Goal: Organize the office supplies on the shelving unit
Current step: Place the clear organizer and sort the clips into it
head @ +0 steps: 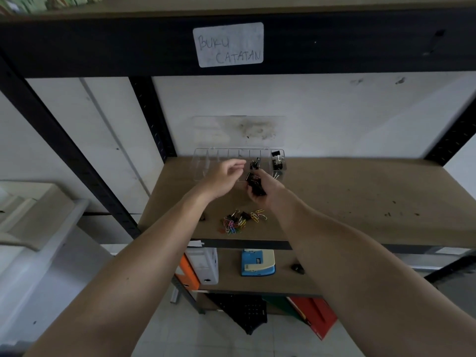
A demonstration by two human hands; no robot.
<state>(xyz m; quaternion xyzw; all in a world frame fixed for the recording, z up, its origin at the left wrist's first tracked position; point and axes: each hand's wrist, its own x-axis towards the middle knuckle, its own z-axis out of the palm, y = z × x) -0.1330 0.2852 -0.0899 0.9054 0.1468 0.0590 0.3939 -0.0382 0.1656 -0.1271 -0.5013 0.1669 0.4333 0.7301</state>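
The right hand (262, 188) covers most of the binder clips (256, 185) in its grip; their count is unclear.

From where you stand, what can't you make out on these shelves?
- Head view: the count of black binder clips gripped in the right hand; its fingers cover them.
- The clear plastic divided organizer box: the left hand hides its front middle.
- Green items on the top shelf: cut off by the frame edge, blurred.
- The small black object on the lower shelf: too small to identify.

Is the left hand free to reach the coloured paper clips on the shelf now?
Probably yes. The left hand is open and holds nothing, and the paper clips lie uncovered just below it, nearer the shelf edge, with nothing between.
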